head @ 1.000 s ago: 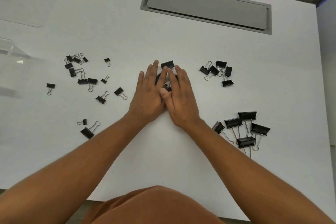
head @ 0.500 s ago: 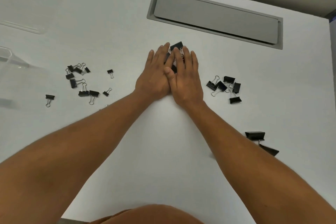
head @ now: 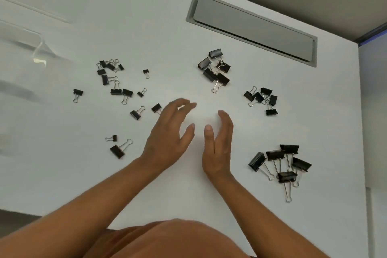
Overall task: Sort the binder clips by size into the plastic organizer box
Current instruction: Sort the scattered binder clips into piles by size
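Note:
Black binder clips lie in groups on the white table (head: 209, 195). A pile of medium clips (head: 216, 69) sits beyond my hands. To its right lies a cluster of smaller clips (head: 262, 99), and several large clips (head: 282, 161) lie at the near right. Small clips (head: 114, 81) are scattered at the left. My left hand (head: 167, 138) hovers with relaxed fingers and holds nothing. My right hand (head: 218, 144) is beside it, fingers straight, also holding nothing. The clear plastic organizer box (head: 25, 48) shows at the far left edge.
A grey recessed cable hatch (head: 251, 27) is set into the table at the back. The table's right edge (head: 361, 132) runs close to the large clips. An orange-brown garment (head: 167, 241) fills the bottom.
Both hands pushed a pile of medium clips away from me, then let it go and drew back toward me, apart. The pile now lies uncovered near the hatch.

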Available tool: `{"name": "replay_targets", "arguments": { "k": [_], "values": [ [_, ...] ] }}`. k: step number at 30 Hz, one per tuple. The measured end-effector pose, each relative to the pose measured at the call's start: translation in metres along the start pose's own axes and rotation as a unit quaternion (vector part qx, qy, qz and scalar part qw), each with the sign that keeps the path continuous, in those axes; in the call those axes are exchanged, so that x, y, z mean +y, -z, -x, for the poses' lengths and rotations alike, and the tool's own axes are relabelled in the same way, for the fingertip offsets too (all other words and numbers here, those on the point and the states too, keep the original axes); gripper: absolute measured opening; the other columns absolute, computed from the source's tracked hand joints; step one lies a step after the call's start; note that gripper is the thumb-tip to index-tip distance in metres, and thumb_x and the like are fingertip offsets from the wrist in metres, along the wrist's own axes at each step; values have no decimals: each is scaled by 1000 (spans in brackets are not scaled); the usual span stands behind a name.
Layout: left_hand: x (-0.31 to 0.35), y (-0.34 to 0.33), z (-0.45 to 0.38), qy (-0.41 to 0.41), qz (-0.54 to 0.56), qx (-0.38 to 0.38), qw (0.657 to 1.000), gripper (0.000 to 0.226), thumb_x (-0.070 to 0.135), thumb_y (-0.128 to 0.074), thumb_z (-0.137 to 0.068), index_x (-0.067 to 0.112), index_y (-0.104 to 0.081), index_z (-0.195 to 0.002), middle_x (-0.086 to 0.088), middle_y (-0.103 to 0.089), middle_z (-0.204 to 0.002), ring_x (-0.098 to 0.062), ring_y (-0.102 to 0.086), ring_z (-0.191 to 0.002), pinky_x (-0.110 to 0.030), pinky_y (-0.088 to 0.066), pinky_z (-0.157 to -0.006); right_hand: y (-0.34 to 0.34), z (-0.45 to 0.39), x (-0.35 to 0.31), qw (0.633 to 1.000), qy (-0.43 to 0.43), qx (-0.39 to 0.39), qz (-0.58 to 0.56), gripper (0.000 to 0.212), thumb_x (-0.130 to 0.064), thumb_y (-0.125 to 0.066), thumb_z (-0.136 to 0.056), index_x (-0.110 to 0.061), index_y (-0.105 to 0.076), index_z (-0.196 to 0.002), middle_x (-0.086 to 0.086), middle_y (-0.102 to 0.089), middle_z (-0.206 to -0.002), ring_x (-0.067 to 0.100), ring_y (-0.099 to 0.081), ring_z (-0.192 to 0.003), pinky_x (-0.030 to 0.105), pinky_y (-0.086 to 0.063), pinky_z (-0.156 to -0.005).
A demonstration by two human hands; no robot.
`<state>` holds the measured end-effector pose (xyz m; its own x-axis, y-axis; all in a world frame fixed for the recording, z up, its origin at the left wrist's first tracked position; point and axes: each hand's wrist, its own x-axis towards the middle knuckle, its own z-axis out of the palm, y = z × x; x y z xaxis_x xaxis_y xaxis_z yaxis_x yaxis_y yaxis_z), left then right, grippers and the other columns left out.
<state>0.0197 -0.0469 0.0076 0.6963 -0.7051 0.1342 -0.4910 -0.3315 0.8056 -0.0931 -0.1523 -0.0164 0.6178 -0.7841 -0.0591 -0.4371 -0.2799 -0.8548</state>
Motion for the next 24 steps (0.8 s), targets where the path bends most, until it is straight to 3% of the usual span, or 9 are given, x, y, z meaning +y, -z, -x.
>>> {"name": "replay_targets", "arguments": {
  "k": [3,8,10,12,17,22,24],
  "values": [
    [-13,21,56,15,-27,-16,999,39,10,-69,-95,20,-67,-133,4,-55,-137,-12,-52,-130,-17,-45,-101,-16,34,-7,999,12,-42,11,43,-31,-46,-109,-19,-44,-150,-6,-44,-153,10,-38,-147,29,-32,-123],
    [-48,69,82,12,-125,15,992,29,9,-76,-89,19,-74,-116,1,-60,-113,-18,-51,-108,-29,-49,-85,-50,36,-33,987,93,-114,69,38,-13,-63,-101,-19,-56,-138,-9,-50,-138,8,-49,-131,29,-44,-112],
    [-64,89,81,39,-144,23,989,29,12,-77,-89,19,-72,-117,2,-60,-108,-19,-52,-102,-36,-53,-84,-65,26,-44,982,109,-128,91,43,-15,-66,-98,-19,-55,-140,-9,-49,-138,11,-49,-130,31,-46,-109],
    [-79,107,77,68,-156,21,985,33,22,-80,-88,21,-70,-119,3,-58,-108,-19,-54,-100,-43,-53,-88,-77,14,-55,977,114,-137,118,50,-18,-68,-97,-17,-51,-144,-4,-48,-142,14,-45,-133,26,-41,-108],
    [-103,135,81,109,-153,-35,982,72,56,-83,-78,28,-58,-138,5,-52,-123,-18,-52,-115,-41,-42,-105,-104,-2,-70,968,121,-139,169,59,-25,-69,-98,-16,-46,-151,1,-47,-148,17,-37,-135,20,-29,-108],
    [-120,140,99,75,-181,-97,976,89,64,-83,-72,29,-51,-148,3,-49,-128,-21,-50,-118,-41,-39,-104,-112,-1,-64,967,151,-80,191,32,-20,-74,-96,-14,-65,-126,-1,-63,-126,18,-49,-116,9,-34,-98],
    [-126,139,104,61,-178,-85,978,87,60,-84,-74,27,-51,-148,2,-50,-127,-22,-52,-116,-41,-40,-101,-110,5,-63,967,158,-69,187,18,-14,-74,-95,-13,-69,-113,-3,-67,-112,18,-55,-105,19,-44,-93]
  ]
}}
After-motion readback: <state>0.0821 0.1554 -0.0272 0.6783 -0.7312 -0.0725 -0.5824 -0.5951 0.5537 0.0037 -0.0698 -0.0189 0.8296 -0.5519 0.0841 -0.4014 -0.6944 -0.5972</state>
